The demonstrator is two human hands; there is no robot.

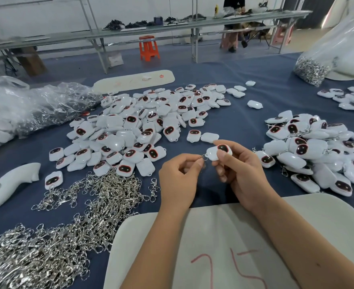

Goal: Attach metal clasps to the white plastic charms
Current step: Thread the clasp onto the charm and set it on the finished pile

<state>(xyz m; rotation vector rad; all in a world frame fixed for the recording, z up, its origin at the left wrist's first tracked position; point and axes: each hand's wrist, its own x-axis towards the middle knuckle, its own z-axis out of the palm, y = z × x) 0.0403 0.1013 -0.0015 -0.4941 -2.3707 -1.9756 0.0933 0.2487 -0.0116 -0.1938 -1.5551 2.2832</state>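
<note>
Pinching metal clasp (203, 158) at white charm (217, 153) loop — dark red-rimmed face up

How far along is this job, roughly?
Done: the right pile of charms shows clasps and chains among them. In hand: the right hand holds one charm while the left hand pinches a clasp at its loop. Left: the bigger middle pile looks mostly clasp-free, and loose clasps lie heaped at left. Probably under halfway.
</note>
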